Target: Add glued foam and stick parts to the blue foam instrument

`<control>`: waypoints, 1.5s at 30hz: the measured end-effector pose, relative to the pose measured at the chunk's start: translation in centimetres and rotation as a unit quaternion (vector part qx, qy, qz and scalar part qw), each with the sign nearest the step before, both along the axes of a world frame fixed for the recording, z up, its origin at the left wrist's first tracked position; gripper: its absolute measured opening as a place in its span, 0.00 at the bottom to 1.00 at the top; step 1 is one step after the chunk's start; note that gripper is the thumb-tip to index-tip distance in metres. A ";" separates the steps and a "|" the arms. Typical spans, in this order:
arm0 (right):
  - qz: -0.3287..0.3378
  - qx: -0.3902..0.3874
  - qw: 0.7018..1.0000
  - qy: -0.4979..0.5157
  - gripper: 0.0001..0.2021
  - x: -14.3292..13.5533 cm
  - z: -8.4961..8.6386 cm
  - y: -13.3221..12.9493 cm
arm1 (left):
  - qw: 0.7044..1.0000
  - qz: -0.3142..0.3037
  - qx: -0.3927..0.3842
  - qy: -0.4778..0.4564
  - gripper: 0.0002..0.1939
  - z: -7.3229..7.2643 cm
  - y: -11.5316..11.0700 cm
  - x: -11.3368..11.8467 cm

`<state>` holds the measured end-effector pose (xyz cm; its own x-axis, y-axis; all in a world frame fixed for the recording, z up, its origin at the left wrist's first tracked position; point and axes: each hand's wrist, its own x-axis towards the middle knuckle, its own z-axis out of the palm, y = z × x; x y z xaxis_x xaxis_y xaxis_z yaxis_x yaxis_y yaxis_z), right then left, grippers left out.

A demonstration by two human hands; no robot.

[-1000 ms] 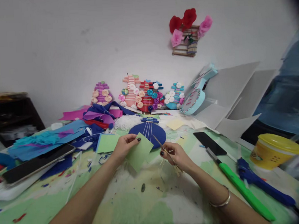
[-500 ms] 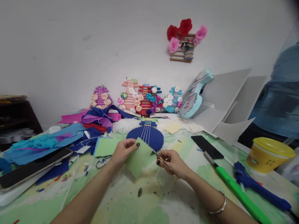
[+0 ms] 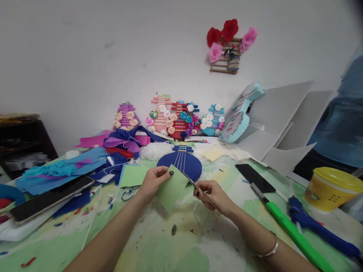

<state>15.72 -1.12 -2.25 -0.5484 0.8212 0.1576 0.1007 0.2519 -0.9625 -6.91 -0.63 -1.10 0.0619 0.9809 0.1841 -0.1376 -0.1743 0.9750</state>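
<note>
My left hand pinches a square sheet of light green paper between thumb and fingers, tilted above the table. In my right hand is a pair of scissors, fingers closed round the handles and blades pointing up and left at the paper's right edge. Just behind the paper lies a blue lute-shaped craft piece with white strings, its lower part hidden by the sheet. More green sheets rest left of my left hand.
Right of my right hand lie a black phone-like slab, a green-handled knife and a blue glue gun, near a yellow tub. A phone and blue felt scraps are at left. Finished flowered lutes line the wall.
The scissors have shifted slightly, with their blades now showing more along the paper's right edge. The whole view has swung a little to the left.
</note>
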 end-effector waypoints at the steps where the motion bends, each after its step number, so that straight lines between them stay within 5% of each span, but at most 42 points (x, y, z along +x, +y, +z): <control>1: 0.001 0.001 1.000 -0.003 0.22 0.0 0.0 0.0 | 1.000 0.001 0.000 0.002 0.14 0.0 0.0 0.0; 32: -0.016 0.003 0.997 -0.081 0.20 0.2 0.3 -0.2 | 0.999 0.031 0.006 0.024 0.15 -0.1 0.2 0.0; 45: -0.075 0.019 0.992 -0.101 0.20 -0.2 0.6 -0.3 | 0.999 0.006 0.001 0.033 0.16 0.0 -0.1 0.7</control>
<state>15.51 -1.42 -1.69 -0.4437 0.8917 0.0896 0.3290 0.2550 -0.9093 -6.22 -0.70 -1.08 0.0612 0.9812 0.1830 -0.0711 -0.1786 0.9814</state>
